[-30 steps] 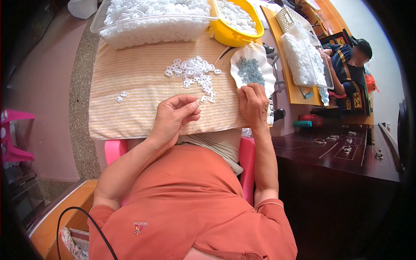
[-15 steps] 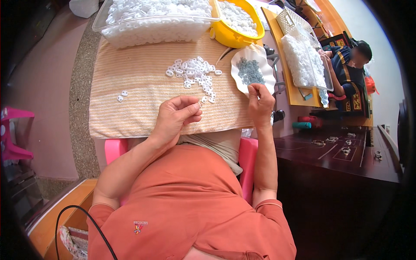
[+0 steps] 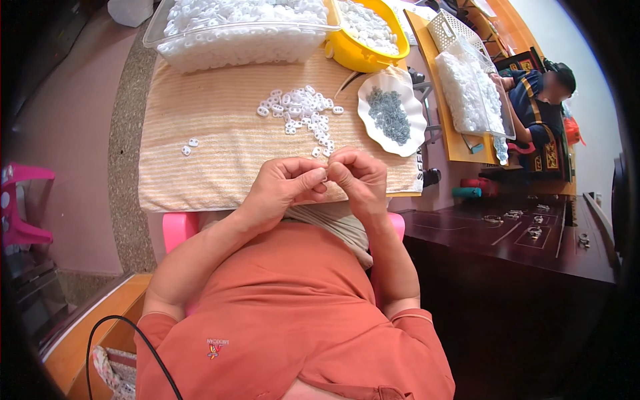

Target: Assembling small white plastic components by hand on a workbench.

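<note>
My left hand (image 3: pixel 283 190) is closed in a pinch on a small pale piece, mostly covered by the fingers. Meeting it fingertip to fingertip is my right hand (image 3: pixel 360 180), also pinched; whatever it grips is too small to make out. Just beyond the hands lies a loose pile of white oval plastic pieces with two holes (image 3: pixel 300 107), trailing toward my fingers. To the right stands a white wavy-rimmed dish (image 3: pixel 369 127) holding many small grey translucent pieces (image 3: pixel 389 115). A couple of the white pieces (image 3: pixel 190 147) lie apart on the left.
A striped towel (image 3: pixel 193 113) covers the table. At its far side stand a clear bin (image 3: pixel 247 47) of white pieces and a yellow basin (image 3: pixel 360 57). Another person (image 3: pixel 533 100) sits at the right beside a second table with a bin of white pieces (image 3: pixel 470 93).
My right hand has moved from the dish of grey pieces, left and nearer to me, and now meets my left hand. The left hand has shifted slightly right.
</note>
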`<control>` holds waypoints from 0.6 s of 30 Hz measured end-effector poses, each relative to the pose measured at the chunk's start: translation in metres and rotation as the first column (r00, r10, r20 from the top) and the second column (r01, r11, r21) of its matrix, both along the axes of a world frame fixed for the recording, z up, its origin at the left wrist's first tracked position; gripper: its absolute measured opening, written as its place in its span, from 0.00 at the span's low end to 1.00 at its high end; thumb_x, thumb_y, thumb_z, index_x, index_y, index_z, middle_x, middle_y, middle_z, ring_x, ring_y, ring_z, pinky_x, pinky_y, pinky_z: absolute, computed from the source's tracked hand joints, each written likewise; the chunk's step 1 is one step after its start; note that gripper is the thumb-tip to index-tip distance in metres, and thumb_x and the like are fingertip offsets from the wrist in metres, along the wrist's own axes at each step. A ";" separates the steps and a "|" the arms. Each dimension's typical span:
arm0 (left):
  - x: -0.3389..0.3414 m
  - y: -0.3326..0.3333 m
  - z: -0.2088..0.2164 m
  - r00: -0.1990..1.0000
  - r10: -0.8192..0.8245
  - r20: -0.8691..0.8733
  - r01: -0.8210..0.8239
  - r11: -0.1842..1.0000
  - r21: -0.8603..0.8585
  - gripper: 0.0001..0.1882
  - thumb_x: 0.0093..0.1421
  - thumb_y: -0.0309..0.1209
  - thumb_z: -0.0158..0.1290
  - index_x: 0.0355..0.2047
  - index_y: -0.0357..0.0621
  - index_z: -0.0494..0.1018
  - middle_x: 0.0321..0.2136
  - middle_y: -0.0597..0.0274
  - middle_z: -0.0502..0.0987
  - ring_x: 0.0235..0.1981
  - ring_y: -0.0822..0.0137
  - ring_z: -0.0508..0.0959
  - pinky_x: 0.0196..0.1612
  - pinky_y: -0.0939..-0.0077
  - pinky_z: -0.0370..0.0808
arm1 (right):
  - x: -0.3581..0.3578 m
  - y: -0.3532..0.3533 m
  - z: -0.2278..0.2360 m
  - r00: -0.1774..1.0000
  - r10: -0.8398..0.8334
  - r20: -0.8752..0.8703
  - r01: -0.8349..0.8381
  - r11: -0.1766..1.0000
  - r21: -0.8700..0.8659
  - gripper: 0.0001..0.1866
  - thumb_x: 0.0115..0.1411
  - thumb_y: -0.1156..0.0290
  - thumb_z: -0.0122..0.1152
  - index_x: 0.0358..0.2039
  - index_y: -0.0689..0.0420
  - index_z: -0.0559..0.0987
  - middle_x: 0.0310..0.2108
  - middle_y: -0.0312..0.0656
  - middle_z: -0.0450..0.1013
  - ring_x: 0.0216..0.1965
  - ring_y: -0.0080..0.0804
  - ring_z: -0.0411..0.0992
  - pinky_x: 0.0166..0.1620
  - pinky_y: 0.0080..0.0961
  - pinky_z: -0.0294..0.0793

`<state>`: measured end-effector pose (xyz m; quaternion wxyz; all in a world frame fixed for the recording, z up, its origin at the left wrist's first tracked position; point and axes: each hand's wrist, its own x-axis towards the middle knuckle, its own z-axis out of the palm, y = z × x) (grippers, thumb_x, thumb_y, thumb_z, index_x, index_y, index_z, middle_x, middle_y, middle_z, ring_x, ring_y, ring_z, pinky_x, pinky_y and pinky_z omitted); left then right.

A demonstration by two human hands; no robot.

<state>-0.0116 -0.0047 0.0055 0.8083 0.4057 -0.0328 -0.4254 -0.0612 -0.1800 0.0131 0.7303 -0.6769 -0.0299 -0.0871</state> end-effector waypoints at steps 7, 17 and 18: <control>0.003 0.003 0.001 0.998 -0.054 0.024 0.056 0.995 -0.079 0.11 0.62 0.33 0.55 0.37 0.36 0.76 0.29 0.65 0.77 0.30 0.76 0.77 0.34 0.83 0.77 | -0.003 0.006 -0.003 1.000 0.004 -0.003 -0.004 1.000 0.027 0.04 0.61 0.76 0.60 0.32 0.64 0.78 0.32 0.36 0.72 0.33 0.19 0.70 0.36 0.15 0.71; 0.001 0.001 -0.006 0.995 -0.009 0.097 0.011 1.000 -0.017 0.08 0.63 0.30 0.54 0.36 0.37 0.75 0.27 0.64 0.76 0.27 0.76 0.76 0.32 0.82 0.76 | -0.004 0.003 -0.002 0.996 0.043 -0.074 -0.040 0.998 0.039 0.06 0.62 0.74 0.59 0.33 0.65 0.77 0.33 0.38 0.72 0.31 0.19 0.69 0.35 0.15 0.70; 0.000 0.000 -0.006 0.988 0.004 0.153 -0.002 1.000 -0.008 0.08 0.63 0.30 0.54 0.36 0.37 0.74 0.27 0.64 0.76 0.27 0.76 0.76 0.32 0.82 0.76 | -0.004 0.001 -0.001 0.992 0.056 -0.114 -0.051 0.998 0.047 0.06 0.62 0.74 0.58 0.33 0.65 0.77 0.32 0.38 0.72 0.31 0.19 0.69 0.35 0.16 0.70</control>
